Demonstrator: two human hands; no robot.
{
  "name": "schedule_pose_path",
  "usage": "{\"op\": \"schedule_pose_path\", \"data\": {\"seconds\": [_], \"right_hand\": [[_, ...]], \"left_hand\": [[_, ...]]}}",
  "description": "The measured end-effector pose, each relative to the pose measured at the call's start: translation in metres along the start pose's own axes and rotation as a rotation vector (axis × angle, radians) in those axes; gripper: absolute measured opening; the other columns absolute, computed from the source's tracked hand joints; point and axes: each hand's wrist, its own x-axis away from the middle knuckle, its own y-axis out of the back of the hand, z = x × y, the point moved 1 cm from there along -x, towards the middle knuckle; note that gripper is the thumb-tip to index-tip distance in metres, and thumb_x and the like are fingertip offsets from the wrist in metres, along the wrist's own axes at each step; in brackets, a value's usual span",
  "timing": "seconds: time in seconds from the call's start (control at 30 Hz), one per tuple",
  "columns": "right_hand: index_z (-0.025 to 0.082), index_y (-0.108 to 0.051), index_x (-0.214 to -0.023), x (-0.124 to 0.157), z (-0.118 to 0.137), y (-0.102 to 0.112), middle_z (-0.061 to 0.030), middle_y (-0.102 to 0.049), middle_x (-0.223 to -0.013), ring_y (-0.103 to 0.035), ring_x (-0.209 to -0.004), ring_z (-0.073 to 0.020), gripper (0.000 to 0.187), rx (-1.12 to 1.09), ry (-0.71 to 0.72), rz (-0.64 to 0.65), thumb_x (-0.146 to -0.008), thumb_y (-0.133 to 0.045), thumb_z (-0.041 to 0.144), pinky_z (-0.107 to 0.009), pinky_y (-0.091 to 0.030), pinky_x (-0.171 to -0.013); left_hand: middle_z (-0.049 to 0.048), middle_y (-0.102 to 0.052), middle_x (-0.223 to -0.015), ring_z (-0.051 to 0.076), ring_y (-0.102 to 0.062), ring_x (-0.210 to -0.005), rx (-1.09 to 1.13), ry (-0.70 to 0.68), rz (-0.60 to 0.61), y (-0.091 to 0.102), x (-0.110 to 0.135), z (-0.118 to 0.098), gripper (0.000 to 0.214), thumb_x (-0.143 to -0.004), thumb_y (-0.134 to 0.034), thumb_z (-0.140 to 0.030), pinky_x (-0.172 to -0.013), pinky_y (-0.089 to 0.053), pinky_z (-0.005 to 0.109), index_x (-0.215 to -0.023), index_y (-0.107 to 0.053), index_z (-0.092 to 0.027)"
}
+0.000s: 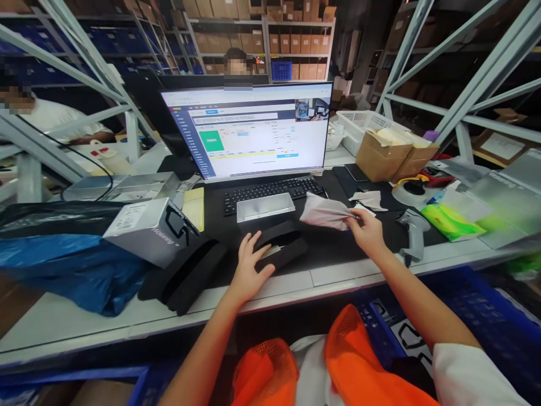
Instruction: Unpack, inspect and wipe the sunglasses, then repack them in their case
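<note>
My right hand (367,232) pinches the end of a pale grey soft pouch (323,212) and holds it above the black mat. Fingers spread, my left hand (252,272) rests at the near left side of an open black case (291,248); whether it presses on the case I cannot tell. Something pale and flat (271,251) shows inside that case, partly behind my fingers. Another black case (186,273) lies left of my left hand, against a silver-grey box (154,232) with a black frame outline printed on it. A shallow silver box (265,208) stands before the keyboard.
A monitor (253,135) and keyboard (274,189) stand at the back. To the right are a barcode scanner (413,234), a green packet (452,221), a tape dispenser (412,190) and cardboard boxes (382,155). Blue plastic (76,265) covers the left; blue crates (473,316) sit below. A person (63,121) works beyond.
</note>
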Motion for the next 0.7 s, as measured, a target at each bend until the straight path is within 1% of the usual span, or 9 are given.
{"op": "schedule_pose_path", "data": {"seconds": [0.1,0.17,0.23,0.3,0.4,0.5,0.6,0.67,0.7], "right_hand": [[0.021,-0.069,-0.107,0.003,0.035,-0.022,-0.0104,-0.075,-0.104,-0.071,-0.098,-0.0245,0.021,-0.037,0.258,0.036,-0.093,-0.056,0.031,-0.042,-0.058,-0.089],[0.024,-0.068,-0.108,0.004,0.050,-0.036,-0.0099,-0.075,-0.105,-0.071,-0.103,-0.0246,0.020,-0.080,0.420,0.078,-0.094,-0.054,0.025,-0.046,-0.057,-0.095],[0.026,-0.067,-0.108,0.001,0.057,-0.047,-0.0092,-0.075,-0.106,-0.070,-0.107,-0.0252,0.019,-0.143,0.523,0.091,-0.094,-0.055,0.021,-0.050,-0.057,-0.097],[0.027,-0.067,-0.106,-0.006,0.058,-0.053,-0.0086,-0.075,-0.106,-0.070,-0.108,-0.0261,0.017,-0.193,0.561,0.072,-0.093,-0.058,0.021,-0.053,-0.057,-0.097],[0.028,-0.068,-0.102,-0.018,0.058,-0.057,-0.0088,-0.076,-0.105,-0.070,-0.109,-0.0280,0.014,-0.196,0.543,-0.001,-0.092,-0.060,0.023,-0.056,-0.056,-0.098],[0.028,-0.068,-0.099,-0.021,0.061,-0.059,-0.0088,-0.077,-0.104,-0.070,-0.109,-0.0283,0.014,-0.141,0.555,-0.050,-0.092,-0.059,0.021,-0.056,-0.058,-0.096],[0.027,-0.069,-0.097,-0.008,0.066,-0.065,-0.0070,-0.078,-0.103,-0.070,-0.111,-0.0258,0.017,-0.184,0.762,0.032,-0.090,-0.058,0.015,-0.049,-0.062,-0.090],[0.024,-0.068,-0.100,0.004,0.068,-0.069,-0.0075,-0.077,-0.109,-0.066,-0.119,-0.0253,0.020,-0.266,0.890,0.149,-0.089,-0.058,0.011,-0.047,-0.063,-0.092],[0.023,-0.067,-0.102,0.011,0.069,-0.070,-0.0084,-0.075,-0.113,-0.063,-0.124,-0.0257,0.022,-0.304,0.904,0.215,-0.088,-0.057,0.009,-0.047,-0.062,-0.094]], "left_hand": [[0.0130,-0.045,-0.154,0.030,-0.027,-0.150,0.078,0.048,-0.082,-0.004,-0.004,0.007,0.051,-0.100,-0.037,-0.053,-0.121,-0.025,0.059,-0.127,-0.065,-0.019],[0.0144,-0.046,-0.153,0.031,-0.027,-0.149,0.088,0.062,-0.087,-0.005,-0.005,0.009,0.055,-0.098,-0.041,-0.058,-0.120,-0.027,0.058,-0.127,-0.065,-0.018],[0.0152,-0.045,-0.154,0.032,-0.027,-0.150,0.080,0.079,-0.090,-0.007,-0.006,0.007,0.056,-0.095,-0.047,-0.059,-0.120,-0.027,0.059,-0.128,-0.064,-0.017],[0.0140,-0.046,-0.154,0.031,-0.027,-0.150,0.070,0.104,-0.102,-0.008,-0.005,0.005,0.048,-0.097,-0.049,-0.051,-0.120,-0.027,0.059,-0.128,-0.063,-0.018],[0.0124,-0.046,-0.154,0.029,-0.026,-0.151,0.058,0.113,-0.108,-0.010,-0.003,0.001,0.038,-0.097,-0.050,-0.036,-0.120,-0.027,0.059,-0.130,-0.061,-0.020],[0.0128,-0.039,-0.158,0.030,-0.020,-0.153,0.055,0.103,-0.102,-0.012,-0.001,-0.001,0.046,-0.090,-0.059,-0.026,-0.120,-0.027,0.059,-0.135,-0.054,-0.021],[0.0149,-0.029,-0.162,0.033,-0.012,-0.154,0.081,0.129,-0.078,-0.012,-0.001,-0.001,0.063,-0.080,-0.070,-0.022,-0.121,-0.024,0.059,-0.139,-0.047,-0.020],[0.0153,-0.023,-0.164,0.035,-0.008,-0.155,0.101,0.148,-0.050,-0.012,-0.001,-0.003,0.071,-0.074,-0.074,-0.021,-0.122,-0.022,0.059,-0.139,-0.045,-0.019],[0.0150,-0.022,-0.164,0.035,-0.006,-0.155,0.106,0.152,-0.038,-0.011,-0.001,-0.003,0.074,-0.073,-0.075,-0.020,-0.122,-0.020,0.059,-0.140,-0.044,-0.020]]}}
